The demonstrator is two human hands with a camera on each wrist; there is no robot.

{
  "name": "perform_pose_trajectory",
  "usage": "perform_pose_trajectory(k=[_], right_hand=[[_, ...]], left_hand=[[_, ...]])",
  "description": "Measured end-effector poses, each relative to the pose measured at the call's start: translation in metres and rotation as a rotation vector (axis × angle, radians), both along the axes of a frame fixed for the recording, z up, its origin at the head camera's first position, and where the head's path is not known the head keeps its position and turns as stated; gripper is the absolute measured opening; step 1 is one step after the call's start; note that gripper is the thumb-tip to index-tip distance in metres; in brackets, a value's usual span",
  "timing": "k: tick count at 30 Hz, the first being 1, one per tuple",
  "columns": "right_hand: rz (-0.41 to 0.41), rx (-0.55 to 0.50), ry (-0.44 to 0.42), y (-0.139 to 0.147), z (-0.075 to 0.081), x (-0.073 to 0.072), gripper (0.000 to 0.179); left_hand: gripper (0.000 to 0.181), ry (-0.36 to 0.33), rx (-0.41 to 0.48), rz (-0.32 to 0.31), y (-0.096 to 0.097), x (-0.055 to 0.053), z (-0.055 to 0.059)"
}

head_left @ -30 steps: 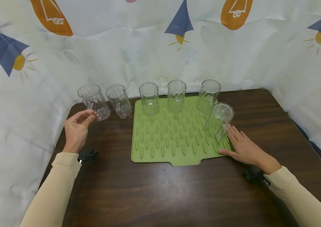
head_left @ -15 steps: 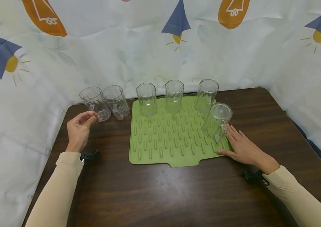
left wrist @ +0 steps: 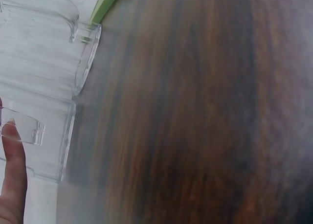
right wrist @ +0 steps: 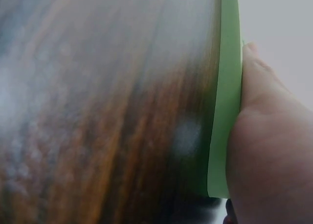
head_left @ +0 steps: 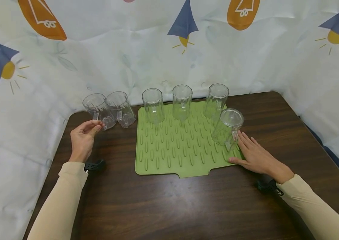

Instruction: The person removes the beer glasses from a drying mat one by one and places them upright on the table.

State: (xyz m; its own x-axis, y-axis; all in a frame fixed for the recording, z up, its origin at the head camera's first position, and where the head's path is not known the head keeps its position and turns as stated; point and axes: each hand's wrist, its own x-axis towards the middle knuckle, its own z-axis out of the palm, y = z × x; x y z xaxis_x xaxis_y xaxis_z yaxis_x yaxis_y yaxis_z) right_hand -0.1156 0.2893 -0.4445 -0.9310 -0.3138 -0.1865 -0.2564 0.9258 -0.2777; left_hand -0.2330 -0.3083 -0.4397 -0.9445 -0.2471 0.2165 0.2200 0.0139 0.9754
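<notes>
My left hand (head_left: 83, 138) pinches the handle of the leftmost clear glass mug (head_left: 98, 111), which stands rim up on the table. In the left wrist view, my thumb lies along that mug's handle (left wrist: 36, 132). A second glass mug (head_left: 121, 110) stands close at its right, handle toward me. My right hand (head_left: 254, 151) lies flat with fingers straight on the right front corner of a green ribbed drying mat (head_left: 163, 166). Its fingertips are right at the handle of an upside-down glass mug (head_left: 226, 131). In the right wrist view, the thumb (right wrist: 259, 82) rests along the mat edge (right wrist: 225, 111).
Three more glass mugs stand in a row along the mat's back edge: left (head_left: 153, 106), middle (head_left: 182, 103) and right (head_left: 215, 101). A dark wooden table (head_left: 145, 210) carries everything. A patterned white cloth (head_left: 106, 50) hangs close behind and at both sides.
My left hand has slid the leftmost mug to the right, closing the gap to the second mug. My right hand keeps its place on the mat. The head view has turned slightly.
</notes>
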Motion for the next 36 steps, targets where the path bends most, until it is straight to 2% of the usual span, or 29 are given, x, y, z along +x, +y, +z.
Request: perform_pose_trajectory(k=[10, 21, 27, 36], right_hand=[[0.0, 0.004, -0.003, -0.0001, -0.0008, -0.0003, 0.105], [-0.003, 0.0, -0.009, -0.0001, -0.0014, -0.0011, 0.105], [-0.005, 0.001, -0.011, -0.0008, 0.0001, -0.0003, 0.105], [-0.003, 0.005, -0.006, 0.0002, -0.0007, -0.0002, 0.105]], left_hand=[[0.024, -0.054, -0.035, -0.038, -0.0055, -0.0015, -0.0037], [0.021, -0.033, -0.007, -0.094, -0.0081, -0.0086, -0.008], [0.022, -0.012, 0.009, -0.109, -0.0052, -0.0067, -0.0054], [0.03, -0.045, -0.009, -0.116, -0.0095, -0.0045, -0.0032]])
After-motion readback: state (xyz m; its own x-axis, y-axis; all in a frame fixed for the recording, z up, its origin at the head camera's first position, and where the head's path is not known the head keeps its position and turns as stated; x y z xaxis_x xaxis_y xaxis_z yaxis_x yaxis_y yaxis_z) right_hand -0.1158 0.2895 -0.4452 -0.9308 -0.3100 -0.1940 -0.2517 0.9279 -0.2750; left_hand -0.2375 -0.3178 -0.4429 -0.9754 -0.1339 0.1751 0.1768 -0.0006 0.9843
